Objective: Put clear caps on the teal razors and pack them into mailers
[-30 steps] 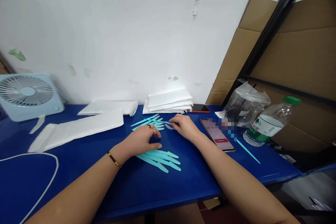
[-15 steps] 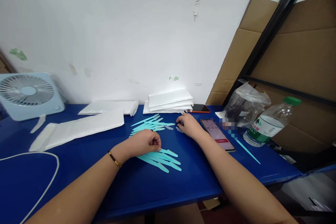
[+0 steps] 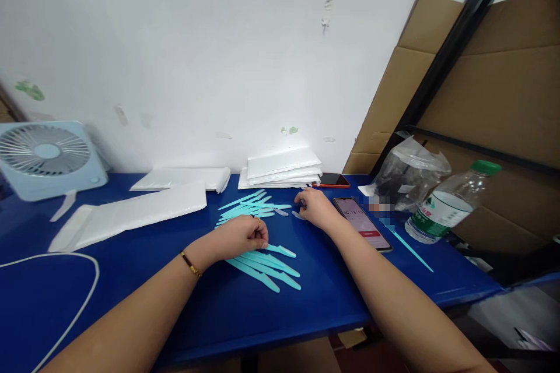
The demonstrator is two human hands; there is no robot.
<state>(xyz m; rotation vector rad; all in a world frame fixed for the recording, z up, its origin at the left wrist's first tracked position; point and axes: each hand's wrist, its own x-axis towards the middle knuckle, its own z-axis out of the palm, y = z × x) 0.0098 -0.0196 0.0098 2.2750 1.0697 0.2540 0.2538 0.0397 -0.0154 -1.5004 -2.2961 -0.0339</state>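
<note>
My left hand [image 3: 245,235] is closed in a pinch, its fingertips on the handle of a turquoise eyebrow razor [image 3: 282,251] whose blade end points right. Several more eyebrow razors [image 3: 266,271] fan out on the blue table below it, their handles partly under my hand. Behind it lies a second pile of eyebrow razors [image 3: 245,206]. My right hand [image 3: 312,207] has its fingers curled together at the table, right of that pile. A small translucent piece [image 3: 298,215], like a blade cap, lies at its fingertips; what the fingers pinch is hidden. Another translucent cap [image 3: 281,212] rests by the pile.
White padded sleeves [image 3: 284,166] are stacked by the wall, with more white sleeves [image 3: 140,214] at left. A phone [image 3: 365,226] with a timer lies beside my right forearm. At right stand a bottle [image 3: 450,204] and a plastic cup [image 3: 411,172]. A fan [image 3: 48,154] stands left.
Hardly anything differs. The razors under my left hand sit very slightly lower left, and my right hand's fingers have shifted a little.
</note>
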